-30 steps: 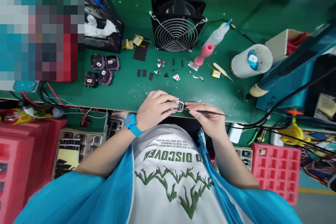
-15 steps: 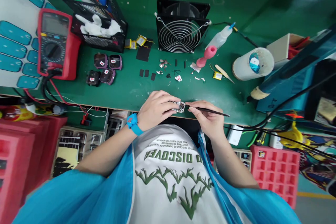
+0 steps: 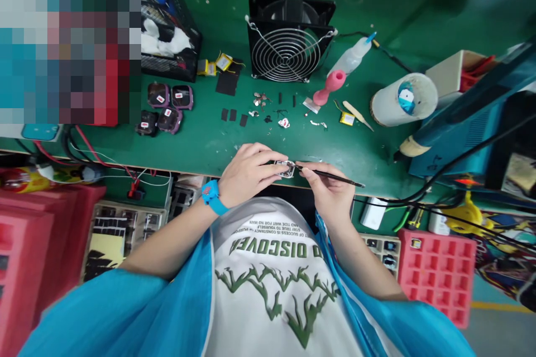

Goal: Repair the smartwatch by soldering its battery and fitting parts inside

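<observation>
My left hand [image 3: 250, 172], with a blue band at the wrist, holds a small silver-framed device [image 3: 286, 169] at the front edge of the green bench. In my right hand [image 3: 333, 189] is a thin black tool [image 3: 337, 178], pinched between thumb and fingers. Its tip meets the right side of the device; what it touches inside is too small to tell. Beyond my hands lie small metal parts [image 3: 260, 101], a red and white piece [image 3: 283, 123] and several black pads [image 3: 232, 115].
A black fan [image 3: 287, 53] stands at the back. Purple and black cases [image 3: 170, 119] lie to the left. On the right are a bottle [image 3: 354, 58], a yellow battery [image 3: 347, 118], a white cup [image 3: 404, 101] and a blue machine [image 3: 469, 134]. A pink tray [image 3: 438, 273] is below the bench edge.
The view has shifted slightly, and a pixelated patch now covers the upper left. Both hands keep nearly the same pose on the device and the black tool.
</observation>
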`<move>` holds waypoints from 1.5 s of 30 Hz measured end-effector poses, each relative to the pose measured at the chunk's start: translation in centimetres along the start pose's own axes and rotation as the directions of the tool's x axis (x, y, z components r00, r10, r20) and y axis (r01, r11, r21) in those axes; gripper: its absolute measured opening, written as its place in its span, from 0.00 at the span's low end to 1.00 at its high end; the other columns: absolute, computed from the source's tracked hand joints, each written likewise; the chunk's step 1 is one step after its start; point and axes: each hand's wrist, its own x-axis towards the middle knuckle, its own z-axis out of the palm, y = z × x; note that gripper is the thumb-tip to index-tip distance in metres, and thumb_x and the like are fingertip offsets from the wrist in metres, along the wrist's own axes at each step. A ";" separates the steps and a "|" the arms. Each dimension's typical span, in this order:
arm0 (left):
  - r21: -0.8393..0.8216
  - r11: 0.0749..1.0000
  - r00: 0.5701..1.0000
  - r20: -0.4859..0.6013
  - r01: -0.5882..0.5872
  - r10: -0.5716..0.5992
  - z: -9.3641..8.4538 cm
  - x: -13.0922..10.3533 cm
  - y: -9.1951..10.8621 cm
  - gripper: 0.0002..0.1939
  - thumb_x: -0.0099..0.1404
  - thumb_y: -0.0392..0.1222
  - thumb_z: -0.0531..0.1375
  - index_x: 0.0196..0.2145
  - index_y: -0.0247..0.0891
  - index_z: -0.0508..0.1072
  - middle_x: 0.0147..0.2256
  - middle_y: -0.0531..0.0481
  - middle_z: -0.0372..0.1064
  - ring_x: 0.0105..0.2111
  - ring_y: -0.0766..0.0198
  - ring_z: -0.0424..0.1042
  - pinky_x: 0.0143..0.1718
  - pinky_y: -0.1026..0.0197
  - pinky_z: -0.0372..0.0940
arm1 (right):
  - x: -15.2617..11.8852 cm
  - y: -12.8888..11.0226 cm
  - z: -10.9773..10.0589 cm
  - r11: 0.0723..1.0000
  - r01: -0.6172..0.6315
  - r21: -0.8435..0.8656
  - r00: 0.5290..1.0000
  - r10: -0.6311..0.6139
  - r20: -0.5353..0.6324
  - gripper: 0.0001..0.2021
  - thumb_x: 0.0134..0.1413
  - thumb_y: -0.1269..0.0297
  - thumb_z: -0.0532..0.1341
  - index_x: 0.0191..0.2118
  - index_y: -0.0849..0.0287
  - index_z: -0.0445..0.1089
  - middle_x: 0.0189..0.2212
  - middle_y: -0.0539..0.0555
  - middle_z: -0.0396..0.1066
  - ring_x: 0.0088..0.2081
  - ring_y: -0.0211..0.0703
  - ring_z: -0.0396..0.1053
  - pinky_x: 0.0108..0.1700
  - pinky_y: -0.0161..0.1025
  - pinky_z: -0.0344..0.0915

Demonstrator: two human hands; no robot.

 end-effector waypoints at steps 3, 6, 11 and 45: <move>0.007 1.000 1.000 -0.016 -0.016 0.016 0.0 0.0 0.0 0.12 0.77 0.43 0.58 0.52 0.45 0.81 0.53 0.50 0.79 0.50 0.55 0.72 0.52 0.51 0.64 | 0.1 0.0 -0.2 0.999 0.051 -0.016 0.998 -0.051 0.025 0.03 0.60 0.68 0.69 0.38 0.52 0.82 0.38 0.50 0.85 0.40 0.43 0.83 0.44 0.40 0.80; -0.001 1.000 1.000 -0.025 -0.018 0.018 0.0 0.0 0.0 0.12 0.77 0.43 0.59 0.51 0.44 0.81 0.53 0.50 0.80 0.49 0.55 0.72 0.52 0.52 0.64 | 0.2 -0.2 -0.5 0.980 0.192 -0.052 0.978 -0.186 0.097 0.06 0.61 0.71 0.69 0.39 0.52 0.81 0.40 0.51 0.84 0.44 0.45 0.83 0.48 0.42 0.80; 0.000 1.000 1.000 -0.026 -0.013 0.013 0.1 0.0 0.0 0.12 0.77 0.43 0.58 0.51 0.43 0.80 0.53 0.50 0.80 0.50 0.55 0.72 0.53 0.52 0.64 | 0.3 -0.6 -0.8 0.905 0.391 -0.165 0.914 -0.361 0.187 0.09 0.63 0.76 0.65 0.40 0.54 0.80 0.41 0.55 0.83 0.45 0.47 0.83 0.49 0.44 0.80; 0.025 0.999 0.998 -0.032 -0.046 0.047 0.2 -0.3 -0.1 0.13 0.77 0.43 0.57 0.52 0.43 0.79 0.53 0.48 0.79 0.51 0.54 0.72 0.53 0.50 0.65 | 0.3 -0.7 -0.7 0.840 0.473 -0.266 0.877 -0.422 0.230 0.09 0.65 0.74 0.64 0.41 0.53 0.80 0.41 0.54 0.84 0.43 0.48 0.84 0.46 0.44 0.82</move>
